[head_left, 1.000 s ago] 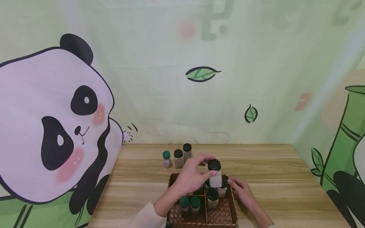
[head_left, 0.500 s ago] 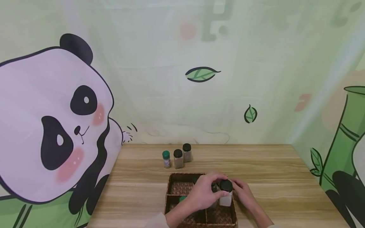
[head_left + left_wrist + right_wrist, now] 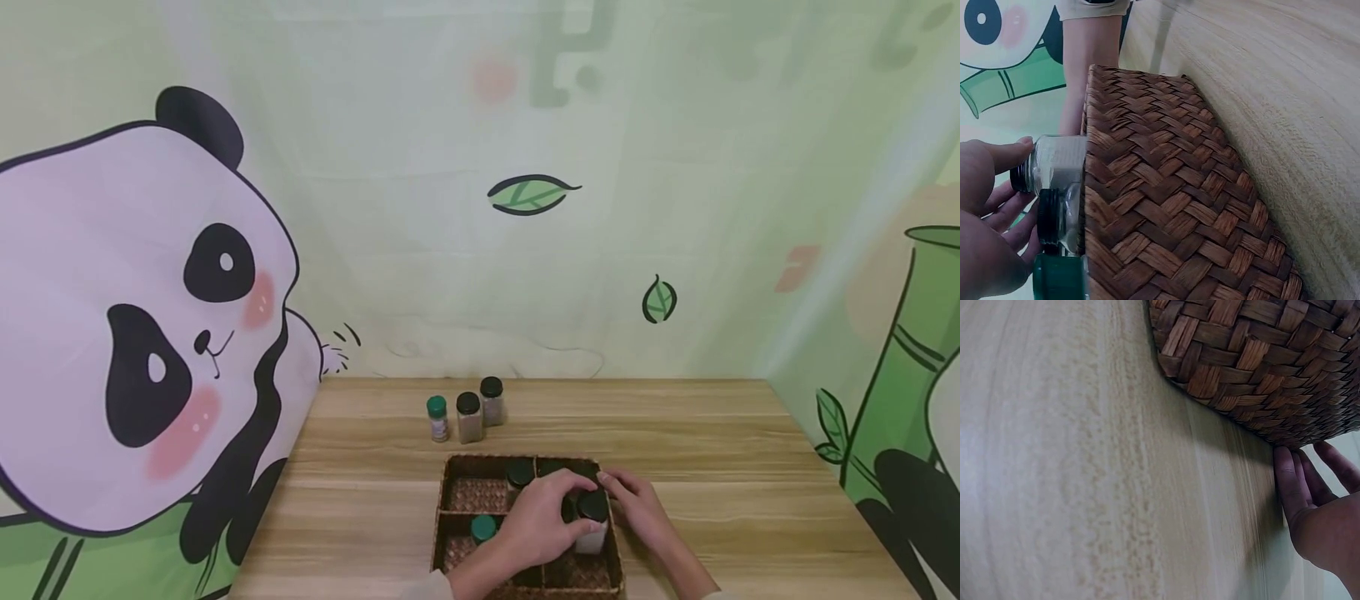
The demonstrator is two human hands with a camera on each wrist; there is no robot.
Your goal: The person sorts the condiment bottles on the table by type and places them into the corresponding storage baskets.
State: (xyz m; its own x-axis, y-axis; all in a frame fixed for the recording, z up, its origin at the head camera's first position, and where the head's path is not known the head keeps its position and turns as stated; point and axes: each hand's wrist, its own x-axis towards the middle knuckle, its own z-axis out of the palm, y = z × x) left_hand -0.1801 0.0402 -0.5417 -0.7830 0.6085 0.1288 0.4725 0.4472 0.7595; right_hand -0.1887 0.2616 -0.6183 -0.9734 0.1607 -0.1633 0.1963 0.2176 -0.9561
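My left hand (image 3: 542,518) pinches a clear spice jar (image 3: 591,540) near its black cap. The jar holds white contents and stands low in the front right compartment of the woven basket (image 3: 486,461). In the left wrist view, thumb and fingers lie around the cap of that jar (image 3: 1063,156), and a second black-capped jar (image 3: 1050,215) sits close beside it. My right hand (image 3: 641,507) touches the basket's right side from outside; in the right wrist view its fingers (image 3: 1288,478) reach along the woven wall (image 3: 1254,362). Whether the held jar rests on the basket floor is hidden.
Behind the basket stand a small green-capped jar (image 3: 438,419) and two black-capped jars, one nearer (image 3: 469,418) and one farther back (image 3: 492,402). Inside the basket are another black-capped jar (image 3: 519,477) and a green-capped jar (image 3: 483,527). A panda-print cloth (image 3: 420,250) hangs behind the table.
My left hand has carried the white-filled jar from above the back of the basket forward, to the right and down into the front right compartment. The right hand has stayed at the basket's side.
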